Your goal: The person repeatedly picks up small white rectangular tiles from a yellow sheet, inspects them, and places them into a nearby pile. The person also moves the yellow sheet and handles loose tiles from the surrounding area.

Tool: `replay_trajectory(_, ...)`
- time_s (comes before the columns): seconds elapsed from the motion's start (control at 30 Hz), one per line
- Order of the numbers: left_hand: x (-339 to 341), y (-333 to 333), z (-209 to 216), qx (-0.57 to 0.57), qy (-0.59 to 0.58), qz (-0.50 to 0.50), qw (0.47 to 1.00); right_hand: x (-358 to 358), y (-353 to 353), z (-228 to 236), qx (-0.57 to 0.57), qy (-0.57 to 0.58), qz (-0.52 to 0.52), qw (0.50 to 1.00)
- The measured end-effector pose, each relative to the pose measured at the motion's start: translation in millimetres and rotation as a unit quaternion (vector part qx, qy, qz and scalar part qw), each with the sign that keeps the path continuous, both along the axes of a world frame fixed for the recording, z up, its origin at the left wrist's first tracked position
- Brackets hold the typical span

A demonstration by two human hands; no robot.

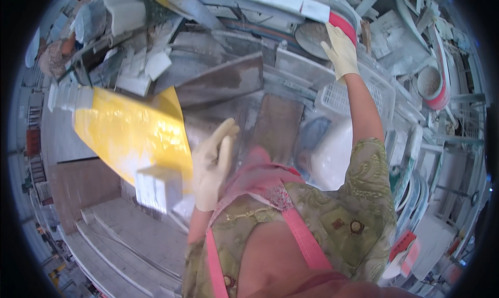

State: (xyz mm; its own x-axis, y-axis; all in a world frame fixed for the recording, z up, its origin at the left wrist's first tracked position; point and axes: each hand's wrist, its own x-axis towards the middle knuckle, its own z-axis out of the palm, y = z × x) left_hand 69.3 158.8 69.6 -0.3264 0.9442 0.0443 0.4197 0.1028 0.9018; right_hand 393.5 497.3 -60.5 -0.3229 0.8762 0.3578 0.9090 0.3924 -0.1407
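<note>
My right hand point(341, 51), in a cream rubber glove, reaches far forward with its fingers stretched and thumb apart. Its fingertips meet or overlap a red belt point(343, 29) that runs around a wheel; I cannot tell whether they touch it. My left hand point(214, 160), gloved the same way and slightly blurred, hovers before my body with fingers extended and nothing in it. To its left lies a yellow sheet point(138, 126) with white smears. A pale rectangular block point(158, 188) stands at the sheet's near edge, close to my left wrist.
Brown boards point(278, 124) lie ahead of me. A white perforated basket point(343, 98) sits below my right forearm. At far right stands another wheel with a red rim point(435, 87). White scraps point(138, 72) are piled at far left, near another person point(54, 59).
</note>
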Motion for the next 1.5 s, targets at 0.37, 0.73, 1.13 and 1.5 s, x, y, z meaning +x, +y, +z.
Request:
replay_trajectory(0.37, -7, 136, -19, -0.107, -0.231, 0.119, 0.96, -13, 144, 23, -0.029, -0.109, 0.044, 0.993)
replay_trajectory(0.73, 43, 252, -19, -0.06, -0.315, 0.071, 0.944, -93, 187, 50, -0.117, -0.172, 0.147, 0.967)
replay_trajectory(1.13, 66, 262, -32, -0.058, -0.366, 0.177, 0.912, -56, 202, 26, -0.024, -0.168, 0.32, 0.932)
replay_trajectory(1.5, 63, 201, -20, -0.04, -0.321, 0.238, 0.916, -66, 232, 93, -0.138, -0.214, 0.175, 0.951)
